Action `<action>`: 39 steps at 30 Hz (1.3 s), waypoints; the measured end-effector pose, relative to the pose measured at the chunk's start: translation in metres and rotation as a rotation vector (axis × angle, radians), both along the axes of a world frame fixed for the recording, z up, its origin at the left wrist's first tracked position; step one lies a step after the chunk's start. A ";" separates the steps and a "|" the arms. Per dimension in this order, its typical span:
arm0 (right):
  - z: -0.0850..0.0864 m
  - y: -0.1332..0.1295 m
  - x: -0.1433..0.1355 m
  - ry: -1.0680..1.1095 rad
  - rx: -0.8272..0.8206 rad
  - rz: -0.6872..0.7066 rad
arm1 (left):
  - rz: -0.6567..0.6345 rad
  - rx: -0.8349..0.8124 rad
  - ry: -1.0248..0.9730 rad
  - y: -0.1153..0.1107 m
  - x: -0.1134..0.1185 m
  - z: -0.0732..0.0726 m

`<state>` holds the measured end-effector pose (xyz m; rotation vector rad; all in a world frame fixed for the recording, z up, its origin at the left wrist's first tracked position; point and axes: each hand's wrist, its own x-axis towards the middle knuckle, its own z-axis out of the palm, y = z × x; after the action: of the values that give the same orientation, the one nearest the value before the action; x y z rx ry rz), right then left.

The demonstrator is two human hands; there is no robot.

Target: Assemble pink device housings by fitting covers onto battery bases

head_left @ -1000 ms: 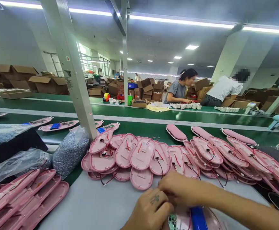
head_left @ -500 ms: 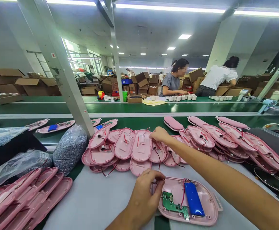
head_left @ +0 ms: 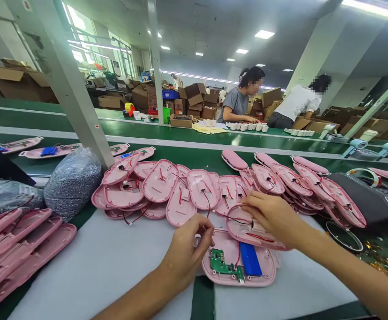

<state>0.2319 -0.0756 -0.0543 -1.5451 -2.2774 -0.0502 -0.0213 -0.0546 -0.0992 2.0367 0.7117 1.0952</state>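
My right hand (head_left: 274,218) grips a pink oval plastic shell half (head_left: 242,229) by its right side, with red and black wires inside. It is tilted over a second pink shell half (head_left: 264,278) on the white work mat. That lower shell holds a green circuit board (head_left: 218,260) and a blue battery pack (head_left: 250,262), the battery's upper end partly covered. My left hand (head_left: 183,246) is at the lower shell's upper left edge, thumb and forefinger pinched together. Something thin shows at its fingertips, too small to name.
A pile of wired pink shells (head_left: 160,182) lies just behind, with more stacked at the right and lower left. A bag of small grey pieces (head_left: 74,186) sits by the metal post (head_left: 70,89). Two people work across the green conveyor (head_left: 180,135).
My right hand has come back from the pile with a pink shell, now over the lower one. My left hand stays pinched by the lower shell. The view has tilted.
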 end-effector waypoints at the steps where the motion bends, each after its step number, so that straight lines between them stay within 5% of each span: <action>1: -0.006 -0.004 -0.009 -0.090 0.056 0.021 | 0.019 0.198 0.024 -0.001 0.001 0.000; 5: -0.007 -0.007 -0.039 -0.205 0.220 0.052 | 0.102 0.876 0.274 -0.003 0.008 0.006; 10: 0.010 -0.006 -0.055 -0.219 0.348 -0.090 | 0.231 0.975 0.526 -0.007 0.018 0.010; 13: 0.010 -0.006 -0.057 -0.277 0.350 -0.128 | 0.079 0.836 0.474 -0.006 0.018 0.009; 16: 0.007 -0.004 -0.057 -0.276 0.348 -0.102 | -0.074 0.443 0.264 -0.002 0.016 0.009; 18: 0.005 -0.002 -0.055 -0.256 0.342 -0.063 | 0.011 0.313 0.175 0.001 0.014 0.008; 22: 0.006 0.000 -0.051 -0.133 0.271 0.022 | 0.214 0.315 0.083 0.006 0.013 0.003; 30: 0.011 0.006 -0.048 0.130 0.064 0.057 | -0.091 -0.520 -0.397 0.004 0.023 -0.002; 34: 0.005 0.016 -0.052 0.113 0.026 -0.021 | -0.114 -0.525 -0.315 0.013 0.022 -0.001; 39: 0.011 0.008 -0.056 0.249 0.069 0.000 | -0.049 -0.326 0.000 0.022 0.015 0.006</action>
<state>0.1763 -0.0680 -0.0429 -1.4303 -2.0599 0.0598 -0.0067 -0.0323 -0.0930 1.7666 0.7808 0.8866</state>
